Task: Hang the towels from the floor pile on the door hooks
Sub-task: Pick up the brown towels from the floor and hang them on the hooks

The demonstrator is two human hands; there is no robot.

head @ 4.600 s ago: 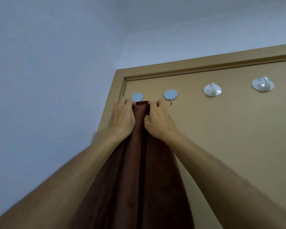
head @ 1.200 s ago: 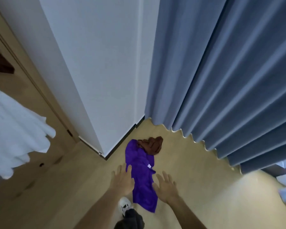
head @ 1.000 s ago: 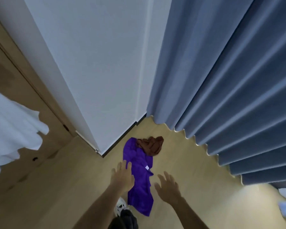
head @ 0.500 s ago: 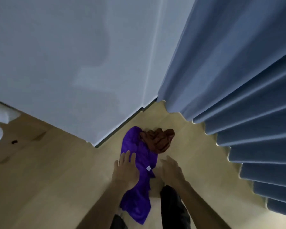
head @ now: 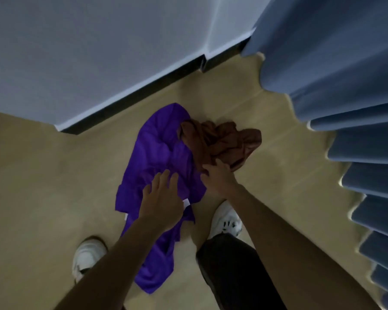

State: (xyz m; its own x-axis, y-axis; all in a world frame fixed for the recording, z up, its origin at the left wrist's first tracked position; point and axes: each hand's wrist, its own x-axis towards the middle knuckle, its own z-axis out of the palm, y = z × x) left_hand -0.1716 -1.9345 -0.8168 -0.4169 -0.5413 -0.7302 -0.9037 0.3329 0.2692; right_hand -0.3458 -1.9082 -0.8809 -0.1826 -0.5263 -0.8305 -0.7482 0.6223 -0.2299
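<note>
Our left hand (head: 160,203) and right hand (head: 218,179) reach open-fingered, holding nothing; grabbing the purple towel (head: 159,153) could drag the overlapping brown towel (head: 222,142) along.

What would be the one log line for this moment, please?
phase: reaching into floor pile | left hand: open above purple towel | right hand: open, at brown towel | grasped: nothing yet

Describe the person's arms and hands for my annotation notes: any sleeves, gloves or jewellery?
Both forearms are bare, with no sleeves in view. The left hand and right hand wear no gloves; no rings, watch or bracelet are visible, though the picture is slightly blurred.
</note>
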